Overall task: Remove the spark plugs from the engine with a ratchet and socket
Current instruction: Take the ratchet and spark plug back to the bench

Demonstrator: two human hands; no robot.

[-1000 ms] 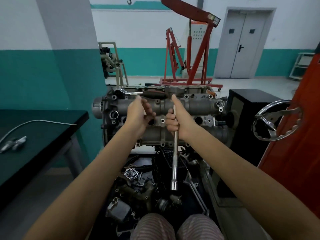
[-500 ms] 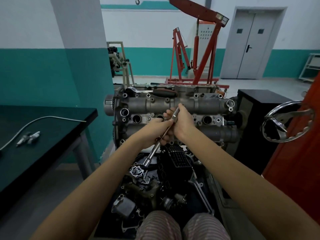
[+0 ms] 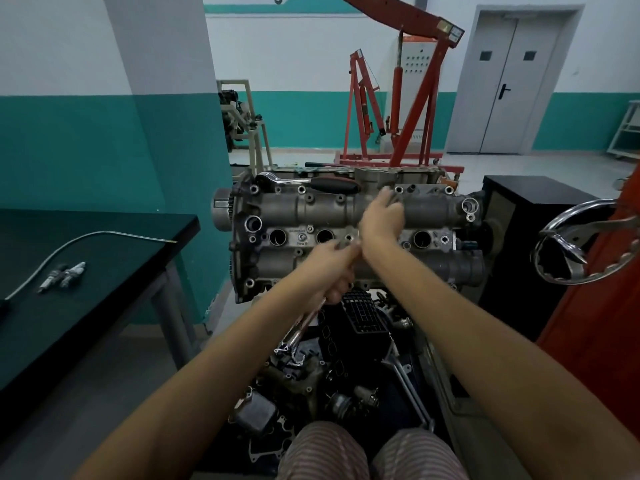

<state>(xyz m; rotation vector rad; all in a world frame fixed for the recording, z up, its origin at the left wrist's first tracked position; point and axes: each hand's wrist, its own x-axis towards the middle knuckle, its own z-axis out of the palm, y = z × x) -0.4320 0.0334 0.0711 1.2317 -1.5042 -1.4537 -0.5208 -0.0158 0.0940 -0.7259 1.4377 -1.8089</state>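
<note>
The grey engine [image 3: 433,209] stands on its stand in front of me, with open spark plug wells [image 3: 277,237] along its middle. My left hand [image 3: 330,268] grips the upper end of a long chrome socket extension [image 3: 304,323], which slants down and to the left below the engine. My right hand [image 3: 381,216] is blurred, with fingers stretched over the upper cam cover and holding nothing. A ratchet [image 3: 311,183] with a black and red handle lies on top of the engine. Two spark plugs [image 3: 64,273] lie on the black table at the left.
A black table [image 3: 121,271] with a metal hose [image 3: 69,244] stands at the left. Loose engine parts fill the tray [image 3: 346,375] below the engine. A black cabinet [image 3: 526,216] and a chrome handwheel [image 3: 581,244] are at the right, a red engine crane [image 3: 408,98] behind.
My right hand has let go of the extension and moved up over the engine top. My left hand took hold of the extension, and its lower end swung to the left.
</note>
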